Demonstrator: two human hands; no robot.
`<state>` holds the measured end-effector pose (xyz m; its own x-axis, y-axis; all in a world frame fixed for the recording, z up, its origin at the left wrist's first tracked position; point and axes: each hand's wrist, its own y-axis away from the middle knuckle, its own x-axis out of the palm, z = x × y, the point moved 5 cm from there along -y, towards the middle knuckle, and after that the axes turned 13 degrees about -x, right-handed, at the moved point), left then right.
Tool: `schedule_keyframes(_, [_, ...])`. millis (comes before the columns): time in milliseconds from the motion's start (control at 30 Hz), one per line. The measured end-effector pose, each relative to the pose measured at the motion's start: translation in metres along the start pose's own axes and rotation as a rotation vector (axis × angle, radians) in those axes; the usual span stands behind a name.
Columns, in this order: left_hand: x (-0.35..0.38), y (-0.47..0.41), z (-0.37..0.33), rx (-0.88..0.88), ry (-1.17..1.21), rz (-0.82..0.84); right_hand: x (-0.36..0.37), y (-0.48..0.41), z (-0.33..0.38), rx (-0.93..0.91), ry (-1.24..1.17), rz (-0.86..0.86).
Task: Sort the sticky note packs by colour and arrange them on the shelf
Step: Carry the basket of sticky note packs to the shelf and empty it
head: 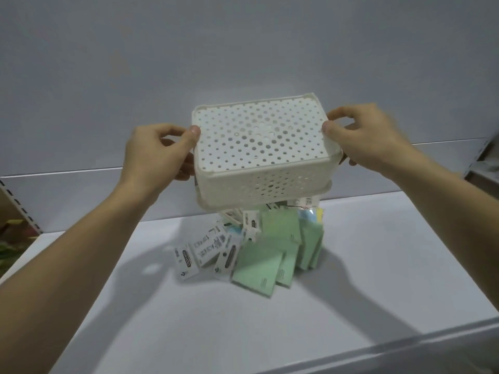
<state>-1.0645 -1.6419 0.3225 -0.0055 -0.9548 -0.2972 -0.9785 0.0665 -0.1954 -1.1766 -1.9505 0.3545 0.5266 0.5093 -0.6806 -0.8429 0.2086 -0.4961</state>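
above the middle of the flat white metal shelf (351,292), a cream plastic basket with round perforations (259,147) hangs upside down, its holed base facing the camera. the left hand (154,155) grips the end at 9 o'clock, thumb on the base and fingers curled under the rim; the right hand (361,139) clamps the end at 3 o'clock the same way. the sticky note packs lie in a loose heap directly under the basket's mouth, touching the shelf, with the topmost ones apparently just at the rim. pale green square packs (259,265) fan out toward 5 o'clock, white printed header cards (199,252) splay toward 8 o'clock, and a blue and yellow pack (310,215) peeks out at 1 o'clock of the heap. the wrappers look glossy and thin-edged, so they probably slide easily on the smooth painted surface. the likely trouble is a tall, leaning heap: lifting the basket fast could topple it and send packs skating toward the shelf's front lip at 6 o'clock. a pack might also snag inside the basket, though its interior is hidden.
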Motion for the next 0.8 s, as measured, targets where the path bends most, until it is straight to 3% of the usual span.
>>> schedule_keyframes(100, [-0.029, 0.008, 0.016, 0.036, 0.094, -0.07, 0.023, -0.001, 0.015, -0.025, -0.126, -0.013])
schedule_keyframes(200, [-0.058, 0.019, 0.038, 0.022, 0.127, -0.107, 0.059, 0.002, 0.031, -0.041, -0.281, 0.09])
schedule_keyframes(367, [-0.12, 0.037, 0.075, -0.12, 0.196, -0.103, 0.125, 0.008, 0.08, -0.141, -0.49, 0.232])
schedule_keyframes(533, [-0.183, 0.052, 0.109, -0.333, 0.368, -0.183, 0.193, 0.006, 0.113, 0.012, -0.832, 0.405])
schedule_keyframes(700, [-0.23, 0.08, 0.129, -0.278, 0.299, -0.279, 0.256, 0.003, 0.132, 0.051, -0.756, 0.498])
schedule_keyframes(800, [-0.251, 0.099, 0.136, -0.205, 0.181, -0.339, 0.303, 0.009, 0.139, 0.147, -0.904, 0.641])
